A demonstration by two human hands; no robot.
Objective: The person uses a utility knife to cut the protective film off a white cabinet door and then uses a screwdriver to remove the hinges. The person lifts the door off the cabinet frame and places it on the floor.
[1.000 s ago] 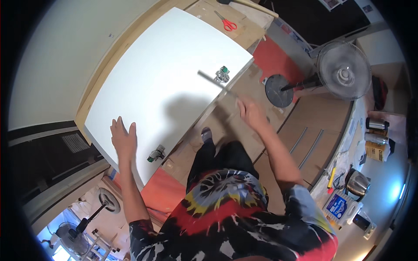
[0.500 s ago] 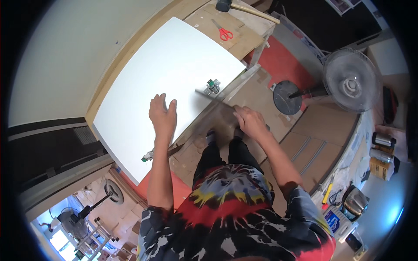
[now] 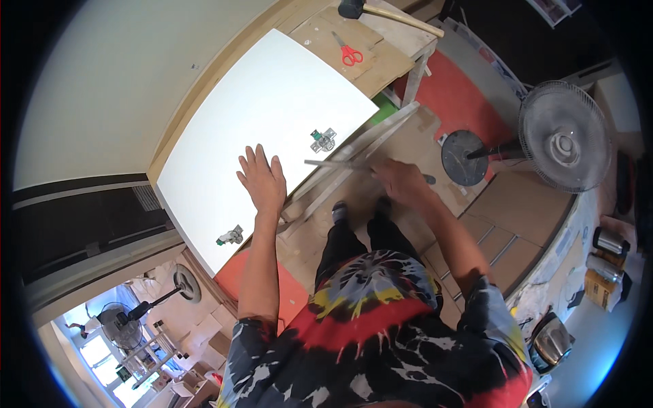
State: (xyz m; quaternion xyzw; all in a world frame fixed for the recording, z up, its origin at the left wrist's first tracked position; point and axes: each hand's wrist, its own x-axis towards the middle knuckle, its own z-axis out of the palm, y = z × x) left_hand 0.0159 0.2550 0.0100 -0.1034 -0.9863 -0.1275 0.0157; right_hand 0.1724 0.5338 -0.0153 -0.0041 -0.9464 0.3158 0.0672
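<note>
A white panel (image 3: 224, 136) lies on the workbench, with two metal hinges mounted near its front edge: one hinge (image 3: 324, 140) toward the right and another hinge (image 3: 230, 235) near the left corner. Flat on the panel between them rests my left hand (image 3: 264, 178), fingers spread and holding nothing. My right hand (image 3: 401, 180) is off the panel's front edge, closed round the end of a file (image 3: 335, 164). The file is a long, slim grey bar; its tip reaches over the panel's edge just below the right hinge. The handle is hidden in my fist.
Red-handled scissors (image 3: 351, 55) and a black-headed mallet (image 3: 352, 8) lie on the bench beyond the panel. A standing fan (image 3: 564, 136) is at the right, with a kettle (image 3: 552, 338) on the counter below it. A second fan (image 3: 121, 325) stands at lower left.
My left hand has shifted slightly right and spread its fingers on the panel. The file, blurred and slanting before, now lies nearly level, and my right hand has moved a little right.
</note>
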